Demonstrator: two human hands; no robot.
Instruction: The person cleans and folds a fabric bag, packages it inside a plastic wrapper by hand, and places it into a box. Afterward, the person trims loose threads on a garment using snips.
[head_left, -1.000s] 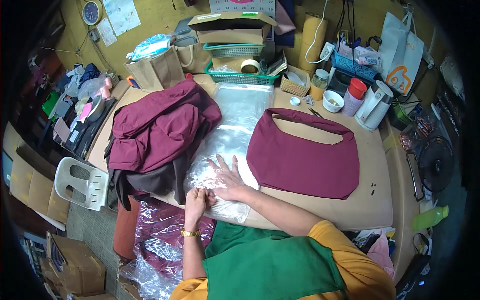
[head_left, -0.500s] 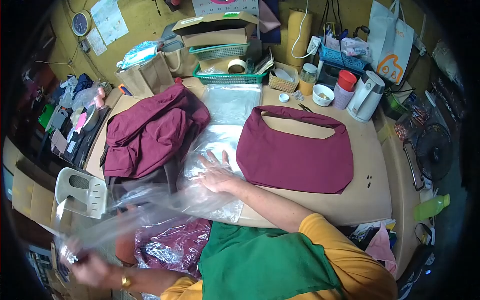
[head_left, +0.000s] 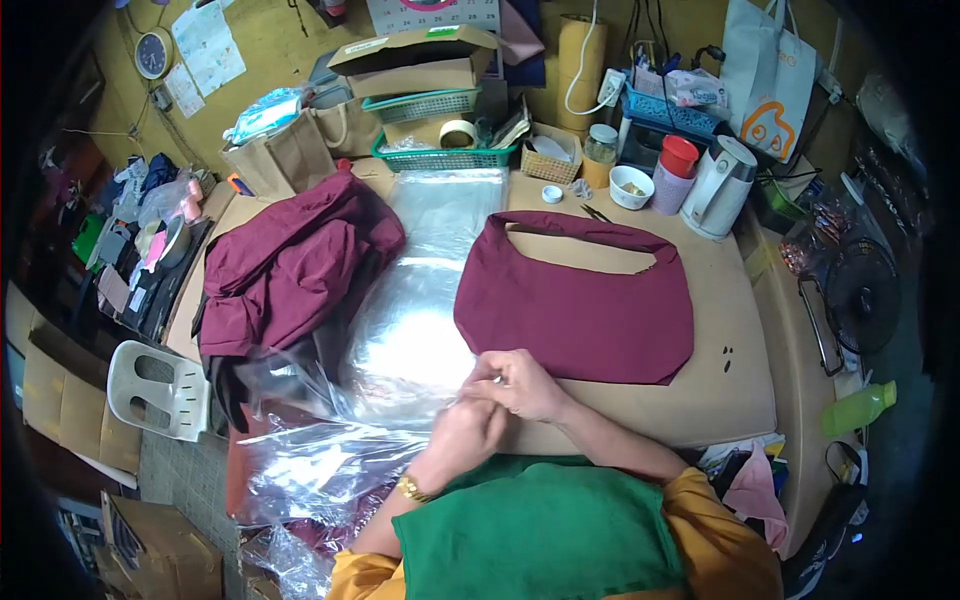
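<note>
Clear plastic bag [head_left: 335, 462]: crumpled, shiny (glare hides some outline).
Worktop [head_left: 690, 415]: we see the bag trailing leftward over its near edge.

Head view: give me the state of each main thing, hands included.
Left hand, closed on clear plastic film
Right hand, pinched closed at the film
Clear plastic film, creased, trailing leftward from the hands
Maroon shoulder bag, lying flat
Maroon fabric pile, rumpled
Clear plastic sleeves, lying flat
Glass jar, lid on
White bowl, upright
Electric kettle, upright
</note>
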